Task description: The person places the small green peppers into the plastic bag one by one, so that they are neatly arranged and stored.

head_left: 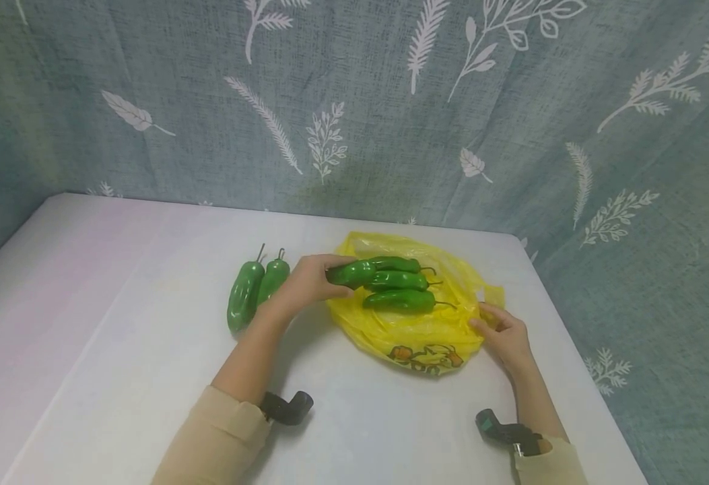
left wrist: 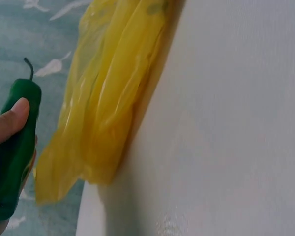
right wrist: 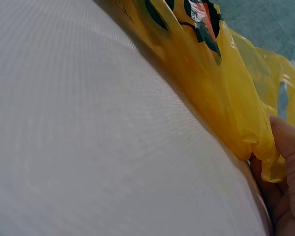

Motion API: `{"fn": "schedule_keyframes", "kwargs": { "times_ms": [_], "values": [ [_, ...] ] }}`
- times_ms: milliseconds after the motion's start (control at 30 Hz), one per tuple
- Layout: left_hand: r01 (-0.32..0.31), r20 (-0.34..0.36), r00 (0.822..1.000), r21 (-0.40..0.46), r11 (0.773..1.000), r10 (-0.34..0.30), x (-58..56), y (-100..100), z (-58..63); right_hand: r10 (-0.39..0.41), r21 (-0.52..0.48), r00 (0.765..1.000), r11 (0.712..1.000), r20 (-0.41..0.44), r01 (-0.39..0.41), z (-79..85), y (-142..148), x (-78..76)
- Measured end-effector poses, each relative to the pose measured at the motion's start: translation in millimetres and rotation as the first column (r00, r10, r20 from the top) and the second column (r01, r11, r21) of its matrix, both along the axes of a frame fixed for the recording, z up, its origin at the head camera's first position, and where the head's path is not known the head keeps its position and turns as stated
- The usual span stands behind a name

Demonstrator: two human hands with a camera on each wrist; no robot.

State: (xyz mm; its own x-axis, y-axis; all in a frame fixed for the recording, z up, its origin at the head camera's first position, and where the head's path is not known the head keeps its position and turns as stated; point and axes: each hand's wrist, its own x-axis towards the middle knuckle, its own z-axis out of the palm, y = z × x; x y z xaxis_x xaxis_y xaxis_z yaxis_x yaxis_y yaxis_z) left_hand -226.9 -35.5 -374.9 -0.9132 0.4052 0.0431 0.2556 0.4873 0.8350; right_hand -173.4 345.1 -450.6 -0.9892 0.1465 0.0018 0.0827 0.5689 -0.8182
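My left hand (head_left: 313,279) grips a green chili pepper (head_left: 354,273) over the left side of a yellow plastic bag (head_left: 378,335). In the left wrist view the thumb lies along this pepper (left wrist: 14,142), its stem pointing up. On the bag, three more green peppers (head_left: 399,300) lie in a row with stems to the right; the held one overlaps some of them. My right hand (head_left: 508,338) pinches the bag's right edge, and the right wrist view shows thumb and fingers on the crumpled yellow plastic (right wrist: 258,142).
Two green peppers (head_left: 245,296) lie side by side on the white table (head_left: 118,377), left of the bag; my left hand and forearm partly cover one. A patterned green curtain (head_left: 360,121) hangs behind the table and along its right side.
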Motion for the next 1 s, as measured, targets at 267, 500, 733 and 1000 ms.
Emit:
{"fn": "schedule_keyframes", "kwargs": {
  "times_ms": [267,500,733,1000],
  "values": [
    [0.038,-0.054,0.998,-0.053,0.998,-0.041,-3.8,26.0,-6.4,-0.009,-0.013,1.0,1.0,0.004,0.009,1.5,-0.2,-0.2],
    [0.075,-0.08,0.994,-0.032,0.997,-0.077,0.2,52.2,-14.5,-0.01,-0.008,1.0,1.0,-0.016,0.01,4.1,-1.1,1.9],
    [0.167,-0.126,0.977,-0.028,0.986,-0.169,7.5,73.1,-19.9,-0.007,-0.012,1.0,1.0,-0.008,0.007,4.6,-3.1,2.1],
    [0.209,-0.114,0.97,-0.052,0.977,-0.214,14.3,88.0,-26.3,0.0,-0.013,1.0,1.0,-0.016,0.0,2.1,-1.6,2.7]
  ]
}}
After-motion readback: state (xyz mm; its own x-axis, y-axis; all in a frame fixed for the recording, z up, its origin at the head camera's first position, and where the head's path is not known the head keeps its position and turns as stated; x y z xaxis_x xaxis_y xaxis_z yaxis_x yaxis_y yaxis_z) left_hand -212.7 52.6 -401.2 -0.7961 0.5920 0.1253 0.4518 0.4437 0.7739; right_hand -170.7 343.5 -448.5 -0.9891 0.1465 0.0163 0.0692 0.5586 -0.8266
